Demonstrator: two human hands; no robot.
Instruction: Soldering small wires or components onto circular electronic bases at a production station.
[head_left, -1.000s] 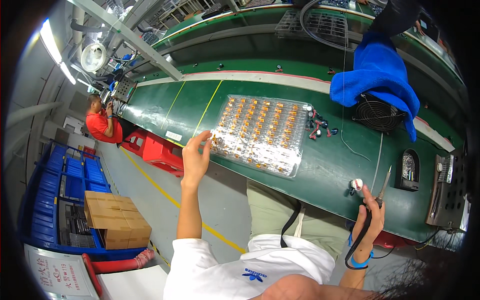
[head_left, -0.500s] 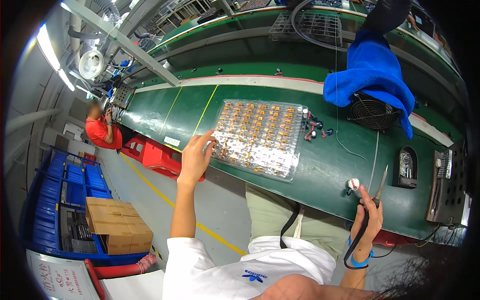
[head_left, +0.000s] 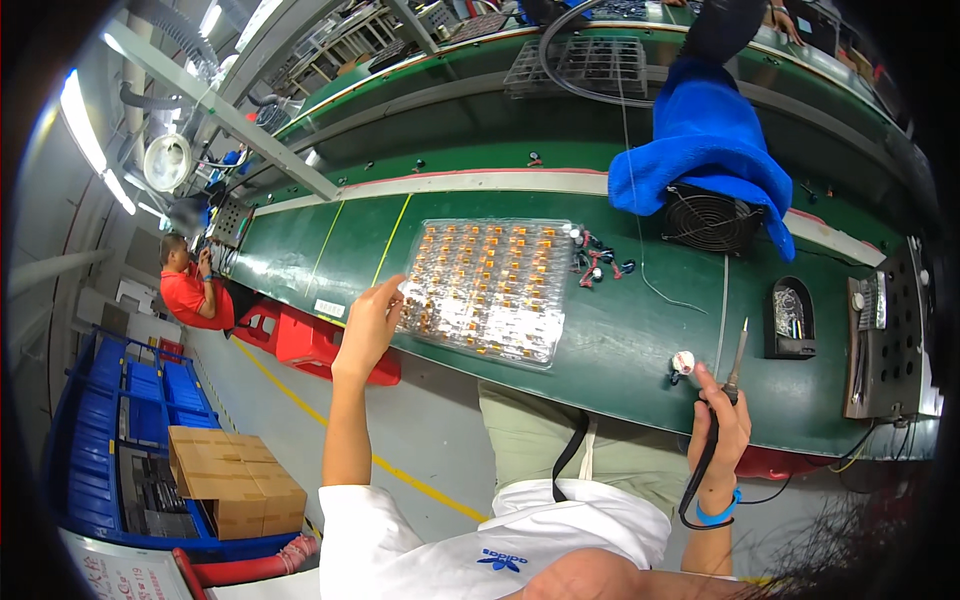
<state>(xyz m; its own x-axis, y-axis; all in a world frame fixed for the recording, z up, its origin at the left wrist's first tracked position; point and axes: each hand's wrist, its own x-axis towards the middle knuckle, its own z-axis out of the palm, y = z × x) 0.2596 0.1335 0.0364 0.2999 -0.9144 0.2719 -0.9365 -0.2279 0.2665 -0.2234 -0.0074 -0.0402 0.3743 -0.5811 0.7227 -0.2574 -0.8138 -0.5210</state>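
My left hand (head_left: 368, 325) is at the left edge of a clear plastic tray (head_left: 560, 348), its thumb and fingers bent but apart, fingertips meeting the rim. Rows of small orange-and-clear parts (head_left: 487, 275) fill the tray, with glare over its near half. In my right hand (head_left: 722, 430) is a soldering iron (head_left: 738, 365), its metal tip pointing up and away and its black cord trailing down over the wrist. The right index finger reaches toward a small white round part (head_left: 683, 362) with a dark piece beneath it; contact cannot be made out.
Several small dark parts with red wires (head_left: 598, 262) lie right of the tray. Behind them stands a black fan (head_left: 712, 222) under a blue cloth (head_left: 715, 140). A black box (head_left: 790, 320) and a perforated metal stand (head_left: 895, 330) are at the right. A person in red (head_left: 195, 290) sits far left.
The whole view has shifted, so the bench appears further left and slightly lower. Both hands keep nearly the same places relative to the tray and the white part.
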